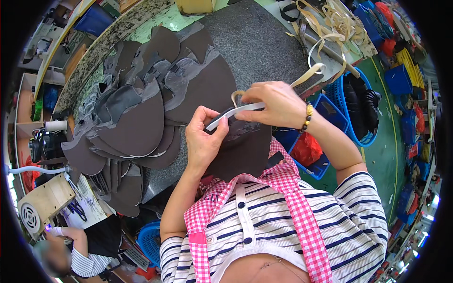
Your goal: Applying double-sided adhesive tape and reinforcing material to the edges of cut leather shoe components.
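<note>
Between thumb and fingers my left hand (200, 144) pinches the upper edge of a dark brown flat piece (243, 153) with a rounded outline. Along that edge lies a narrow white strip (230, 113), its left end under my left thumb. My right hand (276, 103) is closed on the strip farther right, at the same edge. A cream tape (306, 76) passes from behind my right hand toward the upper right, and a small loop of it shows above my fingers. The lower part of the brown piece hangs before my apron.
Overlapping dark brown pieces (132, 127) are heaped on the speckled grey worktop (255, 42) at left. Tangled cream tape (339, 23) lies at the far right. A blue basket (337, 96) with black items and a blue crate (325, 158) stand at right. Another person (89, 245) is at lower left.
</note>
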A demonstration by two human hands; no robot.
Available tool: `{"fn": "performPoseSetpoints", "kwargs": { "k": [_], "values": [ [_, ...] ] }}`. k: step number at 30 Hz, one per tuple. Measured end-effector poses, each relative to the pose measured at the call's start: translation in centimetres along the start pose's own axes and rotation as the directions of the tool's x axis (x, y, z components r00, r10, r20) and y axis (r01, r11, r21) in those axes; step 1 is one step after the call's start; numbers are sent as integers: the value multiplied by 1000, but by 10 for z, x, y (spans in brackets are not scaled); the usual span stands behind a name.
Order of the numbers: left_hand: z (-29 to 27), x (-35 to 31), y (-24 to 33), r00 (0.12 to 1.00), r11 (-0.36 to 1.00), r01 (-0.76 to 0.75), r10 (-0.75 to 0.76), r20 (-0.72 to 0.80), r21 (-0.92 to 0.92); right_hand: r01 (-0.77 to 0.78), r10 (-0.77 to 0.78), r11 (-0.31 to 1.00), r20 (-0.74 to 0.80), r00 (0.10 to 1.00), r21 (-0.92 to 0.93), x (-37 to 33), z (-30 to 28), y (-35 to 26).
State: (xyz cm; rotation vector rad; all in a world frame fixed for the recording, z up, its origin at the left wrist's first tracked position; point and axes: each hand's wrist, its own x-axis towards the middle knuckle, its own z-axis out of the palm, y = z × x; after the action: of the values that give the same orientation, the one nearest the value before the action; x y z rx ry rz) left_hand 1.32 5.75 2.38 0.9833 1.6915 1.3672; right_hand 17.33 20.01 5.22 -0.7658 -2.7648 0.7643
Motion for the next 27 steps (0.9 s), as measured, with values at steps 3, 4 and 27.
{"fn": "performPoseSetpoints", "kwargs": {
  "k": [3, 4, 27],
  "values": [
    [1, -3, 9, 999, 999, -20, 19, 45, 35, 128, -98, 955, -121, 988, 269, 2, 9, -1],
    [1, -5, 4, 998, 999, -49, 49, 44, -8, 53, -36, 957, -63, 997, 285, 1, 5, -3],
    [47, -15, -21, 755, 234, -545, 555, 350, 805, 131, -101, 979, -185, 978, 158, 35, 10, 29]
  ]
}}
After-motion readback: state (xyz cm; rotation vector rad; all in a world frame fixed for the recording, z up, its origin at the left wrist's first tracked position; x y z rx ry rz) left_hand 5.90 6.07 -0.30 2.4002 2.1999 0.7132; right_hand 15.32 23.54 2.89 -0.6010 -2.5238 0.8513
